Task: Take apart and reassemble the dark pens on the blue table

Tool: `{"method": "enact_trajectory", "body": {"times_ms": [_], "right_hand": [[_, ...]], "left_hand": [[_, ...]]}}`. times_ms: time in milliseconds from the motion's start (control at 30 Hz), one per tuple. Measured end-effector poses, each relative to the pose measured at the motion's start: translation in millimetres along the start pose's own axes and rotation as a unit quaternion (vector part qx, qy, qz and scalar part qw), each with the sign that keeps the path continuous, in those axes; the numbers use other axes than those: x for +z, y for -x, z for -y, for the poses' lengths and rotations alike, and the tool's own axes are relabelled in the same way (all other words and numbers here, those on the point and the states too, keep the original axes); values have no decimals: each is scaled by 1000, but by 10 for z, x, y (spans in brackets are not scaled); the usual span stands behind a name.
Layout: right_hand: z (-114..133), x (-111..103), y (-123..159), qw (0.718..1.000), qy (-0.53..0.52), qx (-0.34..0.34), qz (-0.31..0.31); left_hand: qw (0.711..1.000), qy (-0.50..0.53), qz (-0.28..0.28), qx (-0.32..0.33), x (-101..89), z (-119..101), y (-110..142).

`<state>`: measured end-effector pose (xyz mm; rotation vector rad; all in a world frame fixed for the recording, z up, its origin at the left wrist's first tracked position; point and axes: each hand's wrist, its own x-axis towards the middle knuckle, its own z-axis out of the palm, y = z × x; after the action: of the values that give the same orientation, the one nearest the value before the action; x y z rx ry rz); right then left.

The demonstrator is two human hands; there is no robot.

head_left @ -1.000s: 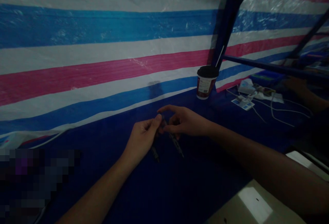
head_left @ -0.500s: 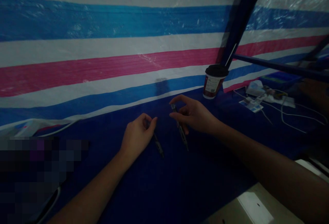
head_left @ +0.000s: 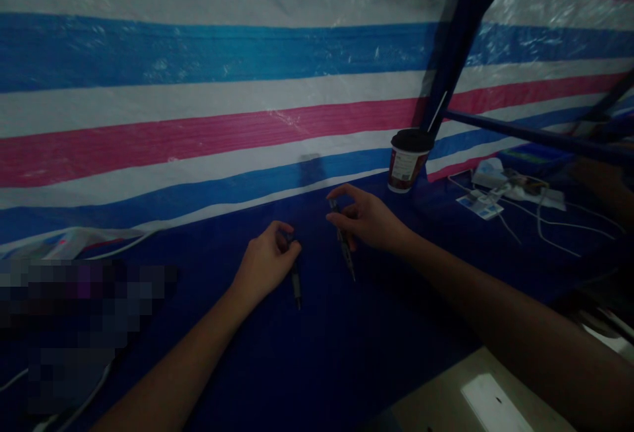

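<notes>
My left hand [head_left: 265,260] is closed, thumb and fingers pinching the upper end of a dark pen [head_left: 296,287]. The pen's tip points down and toward me, over the blue table surface. To the right, my right hand [head_left: 371,217] pinches a second slim, dark pen-like tool [head_left: 345,250] near its top, between thumb and index finger. This tool slants down to a thin pointed end with lighter patches along its body. A short gap separates the two hands. Dim light hides the finer details of both items.
A lidded paper cup [head_left: 409,161] stands behind my right hand, by a dark blue post [head_left: 448,55]. White cables and a power strip [head_left: 488,174] lie to the right. Striped plastic sheeting [head_left: 222,115] rises behind the table [head_left: 317,359]. Blurred-out items sit at left.
The pen in my left hand has swung to hang more upright, its lower end moving left. The right-hand tool has shifted slightly left and up. The view has moved a little.
</notes>
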<state>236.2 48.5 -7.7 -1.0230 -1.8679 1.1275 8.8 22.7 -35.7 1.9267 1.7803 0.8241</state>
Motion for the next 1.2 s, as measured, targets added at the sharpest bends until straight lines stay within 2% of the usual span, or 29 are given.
{"method": "enact_trajectory", "body": {"times_ms": [167, 400, 700, 900, 1200], "right_hand": [[3, -6, 4, 1000, 21, 5, 6], [32, -59, 7, 998, 18, 5, -61], [63, -51, 26, 998, 16, 8, -54], [41, -28, 23, 997, 66, 34, -10], [-2, 28, 28, 993, 117, 7, 20]], "left_hand": [[985, 173, -5, 1, 46, -7, -10], [965, 257, -15, -45, 102, 23, -29], [957, 286, -26, -49, 114, 4, -44], [961, 274, -33, -38, 126, 32, -49], [963, 266, -36, -38, 117, 5, -43]]}}
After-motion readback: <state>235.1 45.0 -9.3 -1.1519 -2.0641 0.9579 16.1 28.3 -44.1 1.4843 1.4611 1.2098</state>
